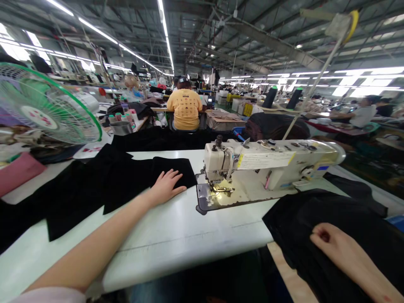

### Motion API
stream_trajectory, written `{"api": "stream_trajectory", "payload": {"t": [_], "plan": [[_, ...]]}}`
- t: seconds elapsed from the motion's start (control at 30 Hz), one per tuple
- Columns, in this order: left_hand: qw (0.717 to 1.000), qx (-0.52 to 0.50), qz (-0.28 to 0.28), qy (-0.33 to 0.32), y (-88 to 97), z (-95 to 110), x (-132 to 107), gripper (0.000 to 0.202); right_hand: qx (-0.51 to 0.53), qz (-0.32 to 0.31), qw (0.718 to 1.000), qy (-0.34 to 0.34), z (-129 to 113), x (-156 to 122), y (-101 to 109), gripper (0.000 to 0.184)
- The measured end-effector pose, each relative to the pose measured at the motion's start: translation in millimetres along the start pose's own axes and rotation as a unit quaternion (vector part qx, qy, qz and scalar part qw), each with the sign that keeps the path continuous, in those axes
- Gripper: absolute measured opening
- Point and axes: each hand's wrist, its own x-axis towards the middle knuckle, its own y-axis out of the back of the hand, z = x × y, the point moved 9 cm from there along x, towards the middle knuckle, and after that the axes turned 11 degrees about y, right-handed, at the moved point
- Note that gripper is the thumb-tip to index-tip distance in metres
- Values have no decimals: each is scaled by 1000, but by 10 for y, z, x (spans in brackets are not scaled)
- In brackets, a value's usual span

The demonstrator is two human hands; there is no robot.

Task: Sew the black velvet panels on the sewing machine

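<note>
My left hand (166,185) lies flat with fingers spread on a black fabric piece (126,179), just left of the sewing machine (268,164). More black pieces overlap beneath it and trail to the left edge. On the right, my right hand (334,244) has its thumb and fingers curled together in a pinch on a pile of black fabric (296,219). Its fingertips are partly hidden. The needle area (221,189) is lit, and I see no fabric under the presser foot.
A green-rimmed fan (41,109) stands at the left, above a pink cloth (20,172). The pale worktable (176,231) has a rounded front edge. A thread stand pole (311,90) rises behind the machine. Ahead, a person in a yellow shirt (184,107) sits facing away.
</note>
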Motion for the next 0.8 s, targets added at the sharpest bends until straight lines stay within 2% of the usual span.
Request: {"api": "stream_trajectory", "payload": {"t": [0.07, 0.13, 0.2, 0.23, 0.27, 0.33, 0.37, 0.4, 0.47, 0.5, 0.57, 0.63, 0.67, 0.73, 0.77, 0.8], "plan": [[998, -25, 24, -47, 98, 328, -132, 50, 25, 62, 996, -50, -78, -2, 281, 22], [986, -94, 39, -131, 210, 799, -359, 40, 66, 125, 989, -43, -375, -14, 582, 20], [958, -181, 42, -219, 337, 1295, -671, 38, 196, 110, 974, 32, -892, 17, 697, 17], [943, -213, 37, -252, 389, 1519, -834, 46, 272, 68, 958, 58, -1168, 31, 667, 17], [931, -235, 31, -278, 429, 1722, -991, 63, 354, 24, 933, 64, -1422, 36, 603, 18], [912, -266, 19, -312, 485, 2055, -1252, 98, 509, -61, 858, 30, -1842, 21, 396, 22], [905, -282, 18, -319, 512, 2176, -1340, 107, 569, -84, 818, 5, -1998, 12, 296, 25], [896, -306, 25, -320, 549, 2261, -1393, 107, 616, -102, 781, -16, -2127, 3, 198, 27], [876, -364, 58, -310, 655, 2324, -1395, 76, 669, -127, 731, -33, -2312, -11, 51, 30], [867, -390, 81, -299, 718, 2307, -1352, 55, 679, -130, 723, -25, -2375, -17, 19, 31], [857, -417, 134, -271, 870, 2213, -1225, 30, 670, -105, 735, 20, -2443, -39, 55, 33], [861, -406, 191, -239, 1065, 2089, -1111, 22, 656, -26, 752, 66, -2434, -114, 204, 37], [864, -394, 220, -223, 1180, 2029, -1081, 19, 655, 21, 751, 81, -2416, -182, 290, 42], [867, -368, 269, -198, 1431, 1941, -1096, 16, 658, 87, 741, 99, -2401, -351, 422, 65], [867, -359, 289, -190, 1559, 1913, -1137, 15, 649, 110, 746, 100, -2393, -428, 469, 79], [867, -351, 303, -185, 1680, 1894, -1190, 14, 625, 124, 764, 98, -2386, -487, 510, 87]]}}
